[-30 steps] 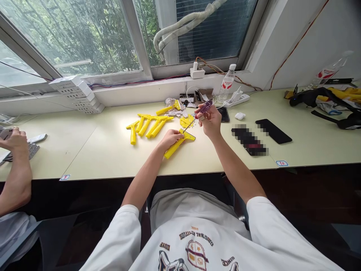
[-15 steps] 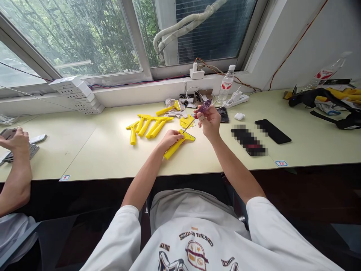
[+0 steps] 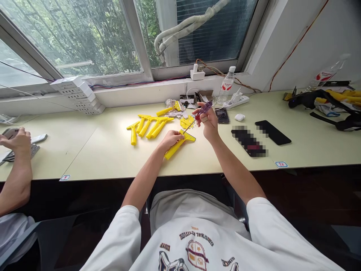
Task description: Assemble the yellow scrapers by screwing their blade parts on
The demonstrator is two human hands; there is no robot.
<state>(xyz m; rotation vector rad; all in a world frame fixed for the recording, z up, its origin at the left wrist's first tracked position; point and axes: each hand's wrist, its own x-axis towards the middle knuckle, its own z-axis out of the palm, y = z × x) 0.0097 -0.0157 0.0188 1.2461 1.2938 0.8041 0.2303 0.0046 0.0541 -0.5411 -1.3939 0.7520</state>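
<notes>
My left hand [image 3: 171,139] is closed around the head end of a yellow scraper [image 3: 175,149] that lies on the table, its handle toward me. In my right hand [image 3: 209,122] is a screwdriver [image 3: 203,109] with a purple, see-through handle and a red collar. The screwdriver slants down to the left, and its tip meets the scraper's head beside my left fingertips. My fingers hide the exact contact point. Just behind the scraper lie small yellow plates [image 3: 186,122] with tiny dark bits among them.
Several yellow scrapers [image 3: 152,126] lie to the left, another [image 3: 169,109] on white gloves behind. A bottle [image 3: 227,84], power strip [image 3: 239,99], earbud case [image 3: 239,117] and two dark phones [image 3: 273,131] are on the right. At far left a co-worker's hand [image 3: 19,140] holds something grey.
My right-hand fingers have shifted and loosened around the screwdriver's handle, with the hand turned slightly. The left hand and the scraper stay in place.
</notes>
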